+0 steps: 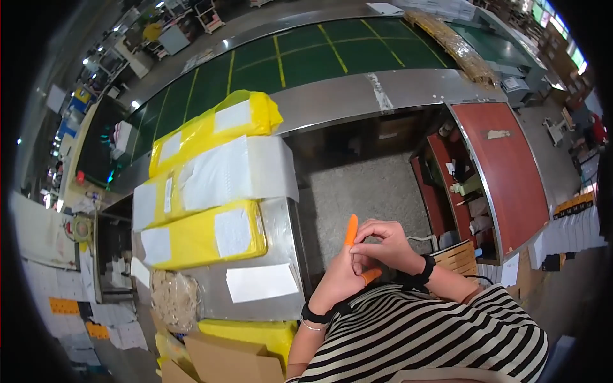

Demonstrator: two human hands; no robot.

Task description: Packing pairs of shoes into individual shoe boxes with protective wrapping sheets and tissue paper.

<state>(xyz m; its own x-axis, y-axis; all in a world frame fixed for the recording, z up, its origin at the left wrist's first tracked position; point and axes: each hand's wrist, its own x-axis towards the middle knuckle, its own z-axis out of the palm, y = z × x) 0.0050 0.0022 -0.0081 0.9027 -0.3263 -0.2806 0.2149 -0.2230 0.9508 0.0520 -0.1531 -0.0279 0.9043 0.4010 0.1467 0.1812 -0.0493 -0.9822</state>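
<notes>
My left hand [340, 278] is in front of my body with one finger stretched upward, covered by an orange finger cot [352, 230]. The fingertips of my right hand [391, 247] pinch at the lower edge of that cot, so the hands touch. A second orange finger cot [371, 276] shows just below them; which digit wears it I cannot tell. Left of my hands, a metal table [278, 233] carries long yellow-wrapped packages [199, 237] with white patches, and a stack of white paper [262, 283] near its front edge.
Beyond the table runs a green conveyor belt [300, 54] with yellow lines. A red-topped cabinet [501, 166] with filled shelves stands on the right. At the lower left are an open cardboard box [230, 360] and a clear bag of brownish pieces [174, 300].
</notes>
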